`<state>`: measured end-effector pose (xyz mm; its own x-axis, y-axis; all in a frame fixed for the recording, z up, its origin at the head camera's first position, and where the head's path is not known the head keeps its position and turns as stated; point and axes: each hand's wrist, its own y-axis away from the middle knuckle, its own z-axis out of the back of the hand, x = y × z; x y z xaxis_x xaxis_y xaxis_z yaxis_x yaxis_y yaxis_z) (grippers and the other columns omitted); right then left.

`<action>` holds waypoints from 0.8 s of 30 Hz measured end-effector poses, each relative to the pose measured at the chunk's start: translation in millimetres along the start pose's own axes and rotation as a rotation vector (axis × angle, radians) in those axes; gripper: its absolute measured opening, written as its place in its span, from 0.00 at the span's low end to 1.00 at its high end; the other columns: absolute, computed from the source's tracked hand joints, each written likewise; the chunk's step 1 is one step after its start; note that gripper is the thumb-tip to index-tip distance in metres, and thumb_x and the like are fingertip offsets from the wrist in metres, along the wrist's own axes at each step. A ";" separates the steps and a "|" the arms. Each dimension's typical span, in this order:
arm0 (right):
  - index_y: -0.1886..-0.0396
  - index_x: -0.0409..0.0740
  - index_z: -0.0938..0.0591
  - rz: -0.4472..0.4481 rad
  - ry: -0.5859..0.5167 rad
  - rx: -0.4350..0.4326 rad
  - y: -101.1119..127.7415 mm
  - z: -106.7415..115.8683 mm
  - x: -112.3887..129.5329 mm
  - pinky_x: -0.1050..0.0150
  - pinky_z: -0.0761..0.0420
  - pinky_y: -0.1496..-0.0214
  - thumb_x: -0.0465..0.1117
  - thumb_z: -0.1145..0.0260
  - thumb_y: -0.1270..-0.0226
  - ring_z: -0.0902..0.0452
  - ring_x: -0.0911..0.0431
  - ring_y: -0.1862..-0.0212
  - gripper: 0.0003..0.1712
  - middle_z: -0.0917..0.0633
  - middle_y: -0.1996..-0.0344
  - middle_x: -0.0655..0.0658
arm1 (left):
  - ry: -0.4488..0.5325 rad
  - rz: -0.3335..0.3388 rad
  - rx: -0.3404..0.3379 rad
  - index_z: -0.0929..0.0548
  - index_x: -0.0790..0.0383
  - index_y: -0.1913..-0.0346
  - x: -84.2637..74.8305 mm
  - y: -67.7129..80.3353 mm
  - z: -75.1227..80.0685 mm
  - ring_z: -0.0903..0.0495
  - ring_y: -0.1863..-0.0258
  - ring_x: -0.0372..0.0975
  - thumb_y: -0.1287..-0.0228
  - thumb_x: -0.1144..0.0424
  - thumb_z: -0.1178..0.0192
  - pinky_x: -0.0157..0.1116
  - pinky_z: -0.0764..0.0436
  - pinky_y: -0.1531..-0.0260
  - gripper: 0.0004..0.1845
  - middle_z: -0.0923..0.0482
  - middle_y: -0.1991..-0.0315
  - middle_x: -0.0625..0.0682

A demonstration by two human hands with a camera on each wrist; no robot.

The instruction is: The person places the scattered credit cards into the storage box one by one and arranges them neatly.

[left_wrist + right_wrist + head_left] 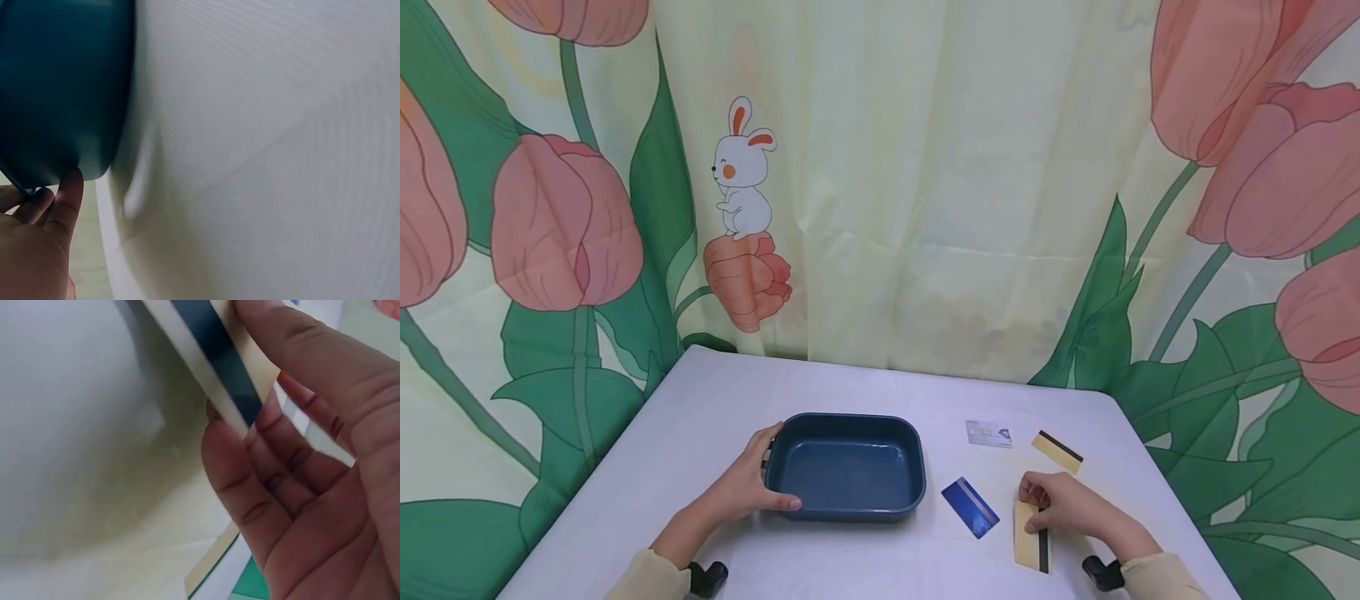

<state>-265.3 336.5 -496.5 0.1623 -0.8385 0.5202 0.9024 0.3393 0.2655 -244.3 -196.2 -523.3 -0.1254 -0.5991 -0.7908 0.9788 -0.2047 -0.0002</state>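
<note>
My left hand (747,482) grips the left end of a dark blue rectangular dish (850,514), thumb at the near rim and fingers round the far left corner. In the left wrist view, fingertips press against the dish's (62,94) outer wall. My right hand (1063,504) pinches a gold card with a black stripe (1028,546) between thumb and fingers. The right wrist view shows this card (215,350) tilted, its corner against the fingers. A blue card (972,507) lies between the dish and my right hand.
Beyond the right hand lie a second gold striped card (1057,452) and a silver card (988,433). All rest on a white-covered table (850,567). A curtain (925,208) printed with tulips and a rabbit hangs behind the table's far edge.
</note>
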 end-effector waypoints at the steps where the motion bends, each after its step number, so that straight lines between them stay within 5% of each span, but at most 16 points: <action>1: 0.62 0.48 0.20 0.018 -0.020 0.002 0.1 1.6 -1.1 0.63 0.25 0.65 0.42 0.16 0.48 0.27 0.54 0.63 0.20 0.21 0.70 0.50 | 0.001 -0.002 0.002 0.52 0.59 0.17 0.3 0.0 0.0 0.36 0.26 0.59 0.58 0.44 0.16 0.65 0.31 0.33 0.71 0.47 0.21 0.62; 11: 0.62 0.39 0.16 0.095 -0.251 0.002 0.4 14.1 -2.0 0.63 0.18 0.71 0.43 0.23 0.37 0.22 0.56 0.70 0.13 0.16 0.72 0.49 | 0.010 -0.005 0.009 0.53 0.59 0.16 2.4 1.0 0.4 0.40 0.24 0.61 0.57 0.45 0.16 0.67 0.33 0.31 0.71 0.48 0.20 0.64; 24: 0.50 0.31 0.19 -0.046 -0.490 -0.122 -4.3 20.3 17.2 0.62 0.13 0.61 0.47 0.25 0.33 0.16 0.53 0.64 0.25 0.11 0.64 0.46 | -0.010 0.006 0.017 0.54 0.59 0.16 1.7 -0.9 -0.3 0.40 0.23 0.60 0.57 0.42 0.17 0.66 0.34 0.31 0.72 0.49 0.20 0.62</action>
<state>-274.5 329.4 -472.2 -0.0589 -0.5427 0.8378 0.9490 0.2299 0.2157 -245.4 -196.9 -524.8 -0.1213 -0.6084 -0.7843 0.9767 -0.2139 0.0148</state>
